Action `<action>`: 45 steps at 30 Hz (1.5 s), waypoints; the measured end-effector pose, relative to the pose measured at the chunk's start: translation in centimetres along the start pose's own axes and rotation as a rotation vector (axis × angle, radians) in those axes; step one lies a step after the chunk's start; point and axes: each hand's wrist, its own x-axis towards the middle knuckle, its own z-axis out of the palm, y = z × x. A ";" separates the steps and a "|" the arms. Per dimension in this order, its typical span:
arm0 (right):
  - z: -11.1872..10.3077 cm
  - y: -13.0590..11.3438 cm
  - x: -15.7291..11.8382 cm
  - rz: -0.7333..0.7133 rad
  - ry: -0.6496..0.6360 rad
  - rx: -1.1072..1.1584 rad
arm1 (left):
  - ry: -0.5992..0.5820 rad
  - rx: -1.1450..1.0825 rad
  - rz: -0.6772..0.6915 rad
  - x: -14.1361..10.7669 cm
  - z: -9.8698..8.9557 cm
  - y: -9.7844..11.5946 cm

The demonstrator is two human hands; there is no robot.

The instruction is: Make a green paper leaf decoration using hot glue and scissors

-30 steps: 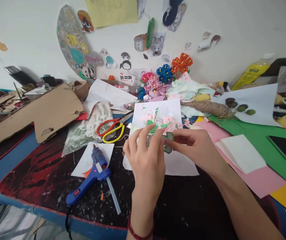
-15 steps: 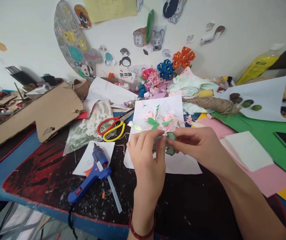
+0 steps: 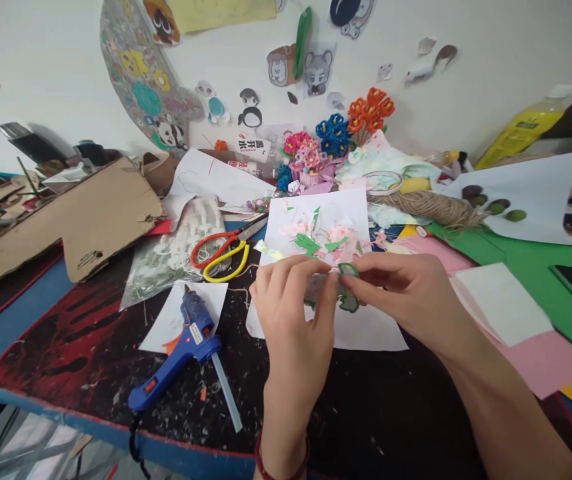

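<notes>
Both hands meet over a white paper sheet in the middle of the table. Between them is a small craft piece with green outlines and greyish, see-through-looking parts; fingers cover much of it. My left hand pinches its left side between thumb and fingers. With thumb and forefinger, my right hand grips its upper right, by a green-rimmed loop. Just beyond the fingers, green and pink paper scraps lie on the sheet.
A blue glue gun rests on white paper at left. Behind it lie red-and-yellow-handled scissors and a plastic bag. Folded white paper sits on coloured sheets at right. Twine and orange flowers stand farther back.
The view has shifted slightly. Both hands keep their pinch on the green-outlined piece, which is turned a little, with more of its greyish part showing between the hands.
</notes>
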 end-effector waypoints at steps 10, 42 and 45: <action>0.1 0.1 -0.2 0.042 0.096 -0.041 | 0.044 -0.015 -0.141 -0.2 -0.3 -0.8; 0.2 -0.4 -0.1 0.041 0.117 -0.027 | 0.126 0.034 -0.030 0.0 -0.3 -1.0; 0.3 -0.4 -0.1 0.034 0.130 -0.010 | 0.102 0.020 -0.022 -0.1 -0.5 -0.9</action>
